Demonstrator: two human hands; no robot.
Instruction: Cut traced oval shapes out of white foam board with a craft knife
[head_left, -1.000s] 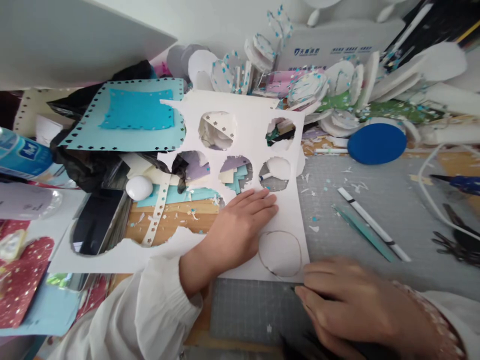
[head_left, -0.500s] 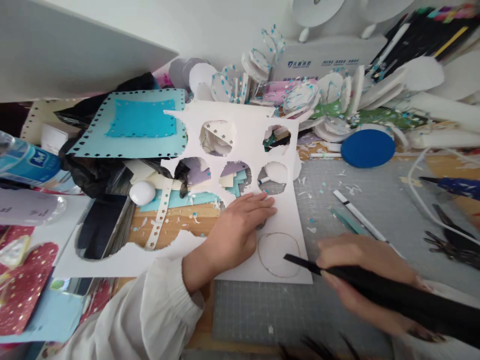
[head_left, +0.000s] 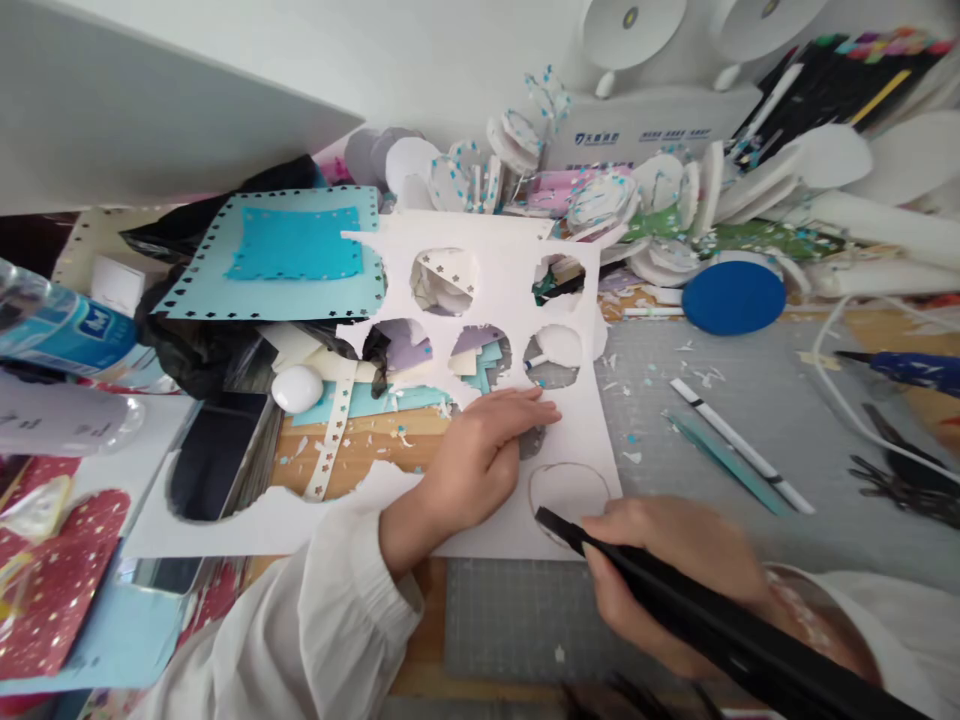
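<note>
A white foam-like sheet [head_left: 577,430] with several ragged round holes lies over the cutting mat and clutter. My left hand [head_left: 480,455] rests on it, palm down, fingers stretched out and holding nothing. In my right hand [head_left: 667,560], fingers closed around it, is a long black tool [head_left: 720,620] with a narrow flat tip; its exact kind does not show. The tip is over the left part of a thin brownish circle outline [head_left: 571,465] near the sheet's lower right corner. Whether it touches the sheet I cannot tell. The tool and right hand partly cover that circle.
On the grey mat [head_left: 495,620] lie a white pen [head_left: 742,445], a teal pen-like tool [head_left: 724,460] and white scraps. A blue disc [head_left: 733,298] and a blue glue gun [head_left: 900,368] are farther right. A bottle [head_left: 82,320] lies at left; white discs crowd the back.
My right hand has moved left with the black tool, bringing its tip from the right part of the circle to its left side. My left hand stays on the sheet; the view has shifted slightly.
</note>
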